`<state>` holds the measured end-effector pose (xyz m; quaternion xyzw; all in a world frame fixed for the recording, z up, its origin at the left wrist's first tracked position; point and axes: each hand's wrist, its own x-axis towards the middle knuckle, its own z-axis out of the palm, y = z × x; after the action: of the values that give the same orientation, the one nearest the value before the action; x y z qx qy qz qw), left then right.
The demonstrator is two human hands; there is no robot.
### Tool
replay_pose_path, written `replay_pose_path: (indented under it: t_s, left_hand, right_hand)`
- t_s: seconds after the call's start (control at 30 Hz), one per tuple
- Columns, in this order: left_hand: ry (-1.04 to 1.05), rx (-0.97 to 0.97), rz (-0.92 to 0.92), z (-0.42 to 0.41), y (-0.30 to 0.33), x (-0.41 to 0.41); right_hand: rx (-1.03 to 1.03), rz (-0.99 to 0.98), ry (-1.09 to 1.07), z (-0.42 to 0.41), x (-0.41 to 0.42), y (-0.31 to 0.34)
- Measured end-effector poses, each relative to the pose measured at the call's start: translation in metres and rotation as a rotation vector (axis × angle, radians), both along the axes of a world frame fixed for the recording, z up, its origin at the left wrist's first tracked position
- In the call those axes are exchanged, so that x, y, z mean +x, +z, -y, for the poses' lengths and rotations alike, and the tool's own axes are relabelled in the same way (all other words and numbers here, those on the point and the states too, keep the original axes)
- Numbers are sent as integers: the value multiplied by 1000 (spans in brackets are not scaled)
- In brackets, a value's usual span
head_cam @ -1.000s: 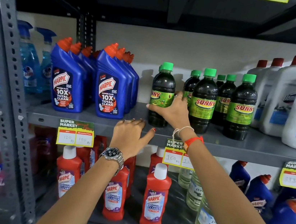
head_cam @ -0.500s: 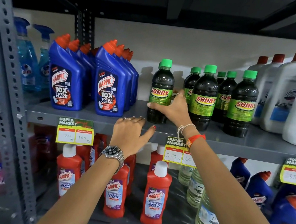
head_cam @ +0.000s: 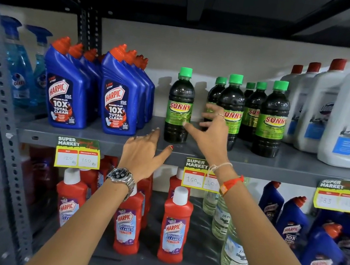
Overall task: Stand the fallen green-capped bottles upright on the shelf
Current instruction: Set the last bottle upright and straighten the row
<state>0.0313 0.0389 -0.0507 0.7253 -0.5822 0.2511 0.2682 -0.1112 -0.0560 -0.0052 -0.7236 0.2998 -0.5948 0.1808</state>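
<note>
Several dark green-capped SUNNY bottles stand upright on the grey middle shelf [head_cam: 299,164]. The leftmost bottle [head_cam: 179,108] stands alone; a cluster [head_cam: 271,122] stands to its right. My right hand [head_cam: 211,130] hovers between the lone bottle and the cluster, fingers spread, holding nothing, thumb tip close to the lone bottle's label. My left hand [head_cam: 144,152], with a wristwatch, rests at the shelf's front edge just left of the lone bottle, fingers loosely apart and empty.
Blue Harpic bottles [head_cam: 120,103] stand left of the green-capped ones, white jugs [head_cam: 346,123] to the right. Red Harpic bottles [head_cam: 174,228] and clear bottles [head_cam: 234,251] fill the lower shelf. Yellow price tags [head_cam: 77,157] hang on the shelf edge. A perforated upright [head_cam: 5,110] stands at left.
My right hand has let go of the leftmost green-capped bottle and opened, drawing back to the right. The bottle's label now faces front. My left hand shifted slightly toward the bottle.
</note>
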Motion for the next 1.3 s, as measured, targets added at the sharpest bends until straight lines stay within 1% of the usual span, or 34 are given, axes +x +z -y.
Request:
replay_pose_path:
  t_s: [0.07,0.1,0.17,0.23,0.33,0.4,0.43,0.5,0.57,0.8,1.07,1.2,1.3]
  left_hand:
    - [12,21,-49,2,6,0]
    - [20,39,-86,4,11,-1]
    - [-13,49,-198,10,21,-4]
    - [-117,28,-354,20,33,-9]
    - [-262,34,-607,37,49,-14]
    - [-295,55,-746,48,52,-12]
    - [-299,66,-784,51,51,-9]
    - [-287,85,-771,54,46,-6]
    - [-267,89,-709,54,42,-5]
    - [-196,35,-643,54,41,-11]
    - [-188,71,-683,52,43,-10]
    - [-190,65,-685,50,44,-12]
    - [-201,51,-667,43,44,-12]
  right_hand:
    - [-14,131,-100,-4,-20,-6]
    - [-32,162,-180,-4,-29,-8]
    - [-67,125,-350,-2,-44,-8]
    - [-59,55,-428,4,-54,-6]
    - [4,-61,-370,19,-64,-6]
    - [88,-137,-268,27,-69,-7]
    - [153,-156,-205,31,-71,-6]
    - [277,-169,-87,38,-73,-5]
    - [331,-146,-16,42,-75,-4]
    - [336,-114,-16,46,-73,-1]
    - [366,-96,18,51,-65,-1]
    - [337,-94,-28,47,-67,-3]
    - [213,1,-224,36,-78,-7]
